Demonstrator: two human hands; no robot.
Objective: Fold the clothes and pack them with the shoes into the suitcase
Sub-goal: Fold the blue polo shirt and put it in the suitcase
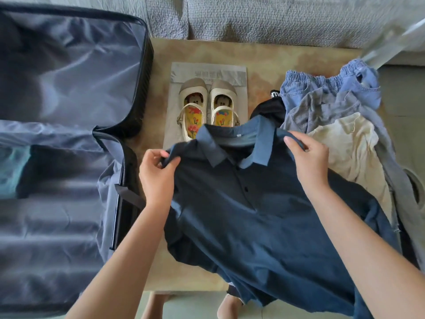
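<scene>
Holding: left hand [158,171] and right hand [308,157] each pinch a shoulder of the navy polo shirt [253,215], collar at 12 o'clock.
Shirt: over the table [264,56], hem hanging toward 6 o'clock; long axis 12–6.
Suitcase [69,88]: open, at 9 o'clock; left hand nearer.
Shoes [207,107]: 12 o'clock, just beyond the collar.

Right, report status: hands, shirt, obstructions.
Left hand and right hand pinch the polo shirt at its shoulders. Shirt unfolded. Suitcase open. Shoes beyond collar, partly covered.
</scene>
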